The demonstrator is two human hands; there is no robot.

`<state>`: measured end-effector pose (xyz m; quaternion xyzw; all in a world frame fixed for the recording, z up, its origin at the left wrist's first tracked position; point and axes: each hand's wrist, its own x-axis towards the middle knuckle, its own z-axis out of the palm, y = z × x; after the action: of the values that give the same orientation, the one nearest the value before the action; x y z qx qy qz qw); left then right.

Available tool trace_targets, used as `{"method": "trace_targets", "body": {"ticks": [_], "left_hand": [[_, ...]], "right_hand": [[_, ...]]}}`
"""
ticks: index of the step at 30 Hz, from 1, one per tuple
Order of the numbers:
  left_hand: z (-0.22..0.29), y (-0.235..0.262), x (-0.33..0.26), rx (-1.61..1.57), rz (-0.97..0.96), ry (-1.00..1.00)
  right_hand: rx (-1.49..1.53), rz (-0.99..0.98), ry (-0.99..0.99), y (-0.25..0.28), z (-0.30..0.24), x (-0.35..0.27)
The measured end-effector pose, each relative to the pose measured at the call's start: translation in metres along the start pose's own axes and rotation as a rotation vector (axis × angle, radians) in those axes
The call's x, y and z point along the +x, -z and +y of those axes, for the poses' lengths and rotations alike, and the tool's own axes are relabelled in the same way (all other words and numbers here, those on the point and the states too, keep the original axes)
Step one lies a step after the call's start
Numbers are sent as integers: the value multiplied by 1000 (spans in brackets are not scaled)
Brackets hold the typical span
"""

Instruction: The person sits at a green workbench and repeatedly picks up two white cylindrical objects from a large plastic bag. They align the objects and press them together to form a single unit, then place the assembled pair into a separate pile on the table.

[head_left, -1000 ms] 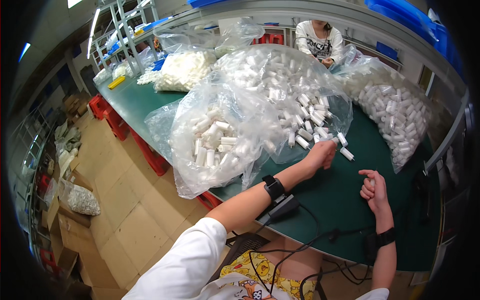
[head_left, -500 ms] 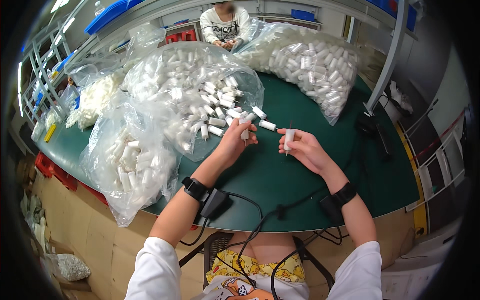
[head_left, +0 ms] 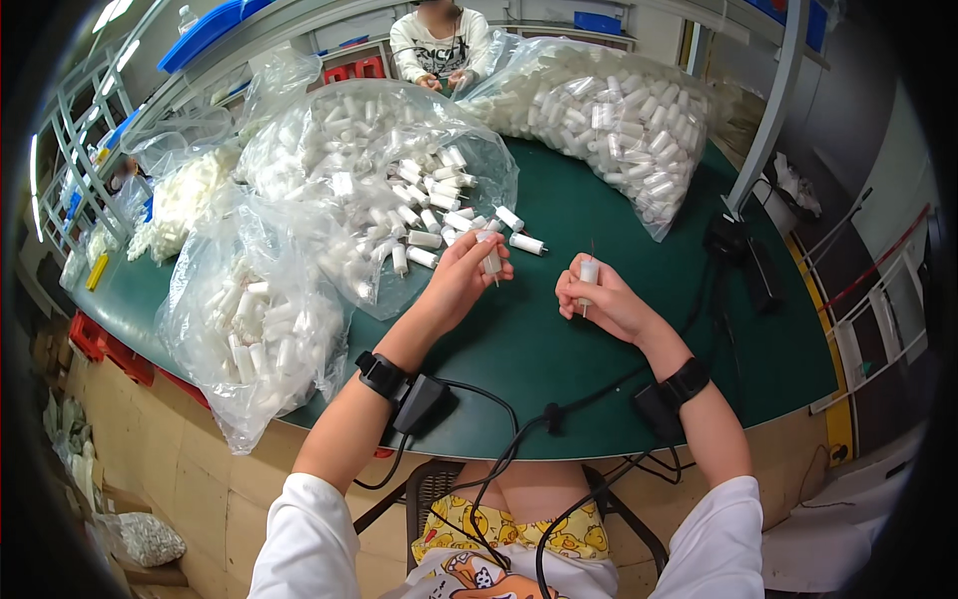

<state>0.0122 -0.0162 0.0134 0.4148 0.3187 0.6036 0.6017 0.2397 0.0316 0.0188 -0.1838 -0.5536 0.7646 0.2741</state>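
Two bulging clear bags [head_left: 329, 200] crowded the left of the green table [head_left: 559, 349], while bare room was left toward the near edge. One white cylinder [head_left: 492, 258] was pinched in the left hand [head_left: 461, 280], another white cylinder [head_left: 589, 272] in the right hand [head_left: 604, 304], both raised just above the cloth.
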Motion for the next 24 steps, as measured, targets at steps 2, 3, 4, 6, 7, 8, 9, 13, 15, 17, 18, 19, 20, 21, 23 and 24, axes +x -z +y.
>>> {"method": "trace_targets", "body": {"ticks": [2, 3, 4, 6, 7, 8, 9, 13, 15, 17, 18, 19, 20, 21, 23, 24], "left_hand": [[0, 1, 0, -5, -6, -6], [0, 1, -1, -7, -9, -8], [0, 1, -1, -11, -13, -11], [1, 1, -2, -18, -14, -5], [1, 1, -1, -21, -16, -1], [2, 0, -2, -16, -16, 0], [2, -1, -2, -12, -15, 0], [3, -1, -2, 8, -25, 4], [3, 0, -2, 34, -32, 19], [4, -2, -2, 49, -37, 30], [5, -2, -3, 51, -35, 35], [5, -3, -4, 53, -32, 40], [5, -2, -4, 56, -34, 39], [5, -2, -4, 59, -35, 38], [7, -5, -4, 65, -34, 46], [7, -6, -4, 69, -30, 55]], "right_hand": [[-2, 5, -47, -3, -2, 1], [-23, 4, -42, -6, -3, 1], [-46, 3, -38, -9, -5, 1], [-97, 2, -29, -12, -7, 0], [-126, 4, -23, -13, -8, -1], [-154, 6, -17, -13, -8, -2], [-178, 14, -8, -12, -8, -1], [-229, 39, 35, -10, -7, -1], [-213, 47, 54, -9, -5, 0], [-181, 55, 64, -9, -5, 1], [-178, 59, 63, -10, -5, 1], [-174, 62, 60, -11, -6, 1], [-169, 64, 58, -12, -6, 1], [-128, 63, 42, -12, -6, 0], [-46, 66, 12, -12, -5, 0], [-28, 47, 8, -10, -4, 0]]}}
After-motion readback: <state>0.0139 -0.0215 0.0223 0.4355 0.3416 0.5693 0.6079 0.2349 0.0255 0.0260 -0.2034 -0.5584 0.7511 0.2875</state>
